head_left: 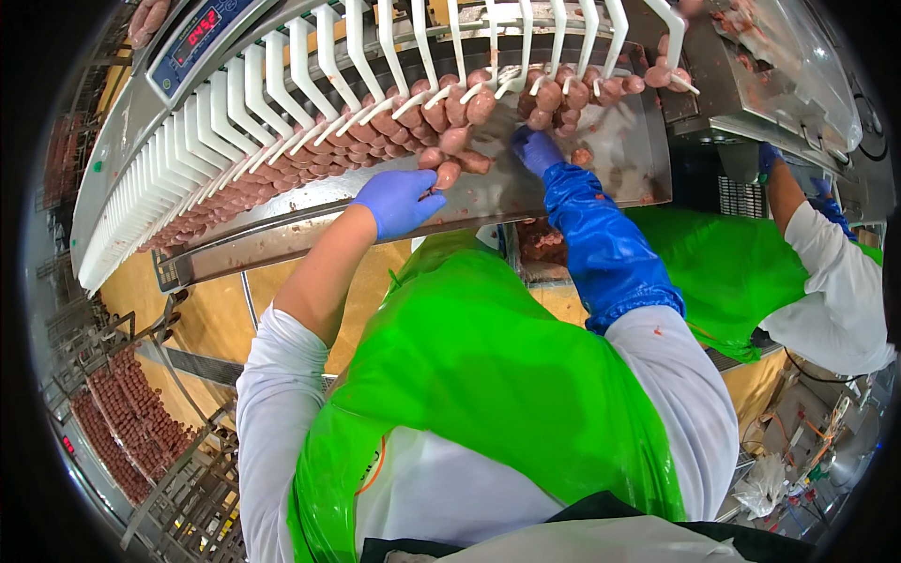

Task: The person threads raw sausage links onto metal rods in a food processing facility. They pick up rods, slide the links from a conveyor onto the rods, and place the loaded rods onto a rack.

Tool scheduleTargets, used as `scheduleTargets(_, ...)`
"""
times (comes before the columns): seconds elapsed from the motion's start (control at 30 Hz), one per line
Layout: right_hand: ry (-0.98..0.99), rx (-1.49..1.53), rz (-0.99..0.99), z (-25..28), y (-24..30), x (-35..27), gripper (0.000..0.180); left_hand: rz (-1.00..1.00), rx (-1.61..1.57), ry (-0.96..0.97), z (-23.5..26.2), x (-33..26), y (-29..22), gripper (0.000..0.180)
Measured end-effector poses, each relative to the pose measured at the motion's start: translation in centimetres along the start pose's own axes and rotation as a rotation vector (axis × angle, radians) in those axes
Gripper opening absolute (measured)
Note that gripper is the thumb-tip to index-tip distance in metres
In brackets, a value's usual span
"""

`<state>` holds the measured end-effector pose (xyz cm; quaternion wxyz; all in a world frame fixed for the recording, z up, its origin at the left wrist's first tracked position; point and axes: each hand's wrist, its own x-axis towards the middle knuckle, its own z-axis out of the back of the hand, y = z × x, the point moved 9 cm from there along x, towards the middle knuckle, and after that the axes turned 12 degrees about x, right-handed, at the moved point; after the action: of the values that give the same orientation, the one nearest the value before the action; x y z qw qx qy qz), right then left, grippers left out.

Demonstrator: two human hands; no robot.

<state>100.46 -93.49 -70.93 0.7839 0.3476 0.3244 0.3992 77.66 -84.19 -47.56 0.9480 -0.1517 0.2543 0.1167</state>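
Observation:
Strings of pinkish linked sausages (pixel 375 136) hang in loops from a curved row of white hooks (pixel 298 80) in front of me. My left hand (pixel 399 201), in a purple glove, has its thumb and fingers closed at the lower end of a hanging sausage link (pixel 448 174). To its right, my right hand (pixel 538 151), gloved in purple under a blue sleeve, reaches over the metal tray just below another cluster of links (pixel 542 110). Its fingers are bent away from view, and whether they grip anything is hidden.
Beneath the hooks runs a metal tray (pixel 624 164) with meat scraps and a raised front edge. A scale display (pixel 199 38) stands at the upper left. On the right, a co-worker in a green apron (pixel 723 267) stands by a machine (pixel 751 84). Racked sausages (pixel 131 418) hang at the lower left.

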Motion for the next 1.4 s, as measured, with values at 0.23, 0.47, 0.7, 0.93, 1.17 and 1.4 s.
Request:
scheduleTargets(0.23, -0.458, -0.941, 0.088, 2.9, -2.5, 2.6, 0.023, -0.122, 0.048, -0.285, 0.0, 0.3, -2.5, 0.047)
scheduleTargets(0.47, 0.113, -0.649, 0.459, -1.1, 0.1, -6.6, 0.028, -0.453, -0.039, -0.433, -3.5, 6.6, -10.1, 0.048)
scheduleTargets(0.7, 0.206, -0.757, 0.567, 7.3, 13.0, -11.9, 0.015, -0.286, 0.189, -0.286, -3.8, 13.4, -8.3, 0.021)
scheduleTargets(0.93, -0.055, -0.489, 0.376, 8.5, 10.4, -8.1, 0.012, -0.266, -0.629, -0.250, -2.9, 9.9, -6.0, 0.029)
scheduleTargets(1.17, -0.086, -0.357, 0.351, 10.5, 7.8, -9.0, 0.034, -0.329, -1.640, -0.109, -4.8, 7.0, -3.3, 0.033)
scheduleTargets(1.4, -0.227, 0.261, 0.297, 10.6, 11.2, -8.5, 0.041, -0.517, -2.002, 0.011, -0.1, 5.2, -5.9, 0.026)
